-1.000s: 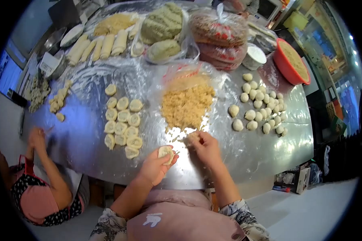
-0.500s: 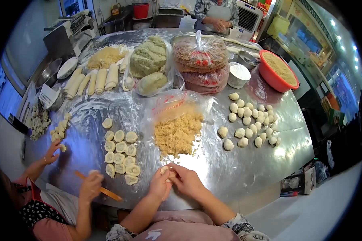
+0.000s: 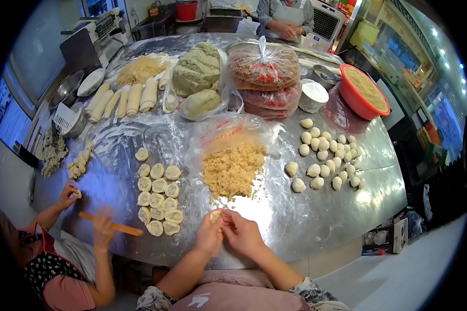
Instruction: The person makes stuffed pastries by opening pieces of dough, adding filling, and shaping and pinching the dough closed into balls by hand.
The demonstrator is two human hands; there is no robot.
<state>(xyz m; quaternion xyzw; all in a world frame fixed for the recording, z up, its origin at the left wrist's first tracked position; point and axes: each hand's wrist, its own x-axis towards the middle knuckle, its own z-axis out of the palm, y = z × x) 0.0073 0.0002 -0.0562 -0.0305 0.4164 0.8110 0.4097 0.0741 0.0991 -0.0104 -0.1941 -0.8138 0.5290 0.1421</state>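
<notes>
My left hand (image 3: pixel 208 233) is wrapped round a small piece of dough (image 3: pixel 215 215) near the table's front edge. Against it, my right hand (image 3: pixel 242 234) pinches the same dough with its fingers; any filling inside is hidden. Just beyond both hands lies a crumbly yellow filling (image 3: pixel 233 171), spilling from a clear plastic bag (image 3: pixel 228 129). Flat dough rounds (image 3: pixel 158 185) stand in rows to the left of the filling. On the right are several floury dough balls (image 3: pixel 324 170).
A co-worker's hand (image 3: pixel 102 228) at the left moves over a wooden rolling pin (image 3: pixel 124 228). Farther back are green dough (image 3: pixel 196 70), tied bags (image 3: pixel 264 67), a white bowl (image 3: pixel 313 96) and a red basin (image 3: pixel 363 92). Another person (image 3: pixel 285 20) stands behind the table.
My right hand has come from the filling to the dough in my left hand, and both now hold it. The view has tilted up. The co-worker has picked up a dough piece and works a rolling pin.
</notes>
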